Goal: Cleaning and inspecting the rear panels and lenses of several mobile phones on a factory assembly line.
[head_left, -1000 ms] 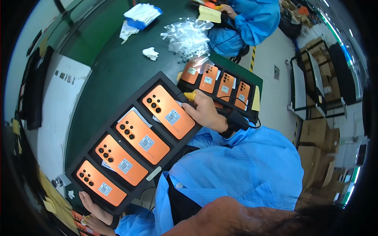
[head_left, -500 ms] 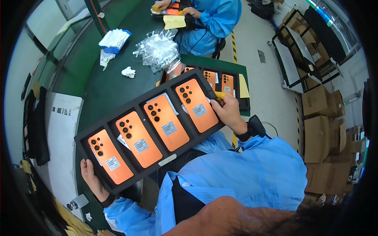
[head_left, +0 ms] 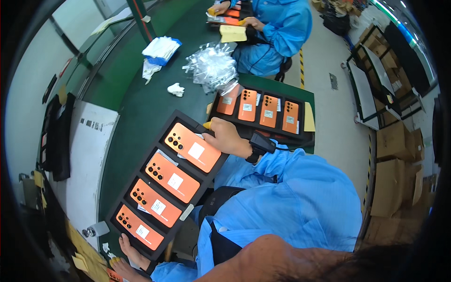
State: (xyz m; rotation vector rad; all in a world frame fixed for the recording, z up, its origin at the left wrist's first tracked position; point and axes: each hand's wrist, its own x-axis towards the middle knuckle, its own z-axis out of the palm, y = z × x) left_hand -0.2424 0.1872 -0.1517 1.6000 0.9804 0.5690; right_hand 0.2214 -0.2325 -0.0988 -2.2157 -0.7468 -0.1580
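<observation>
A black compartment tray (head_left: 174, 120) slopes across the front of me, held in both hands. Several orange phones lie in its slots, backs up, each with a white label; the phone at the far end (head_left: 183, 141) is closest to my right hand. My right hand (head_left: 229, 137), with a yellow cover on a fingertip, grips the tray's far right corner. At the near lower end, my left hand (head_left: 134, 251) has its fingers on the tray's edge, the rest partly hidden. Pale slips show beside some phones.
Another black phone tray (head_left: 277, 131) lies on the green table (head_left: 141, 117), with clear plastic bags (head_left: 213, 66) beyond it. A co-worker (head_left: 284, 28) handles phones at the far side. Another person's hand (head_left: 123, 269) shows at lower left. Cardboard boxes (head_left: 390, 174) stand right.
The held tray has swung left and toward me, and now tilts more steeply, with both hands still on it. The other tray has come more into sight as the view shifted.
</observation>
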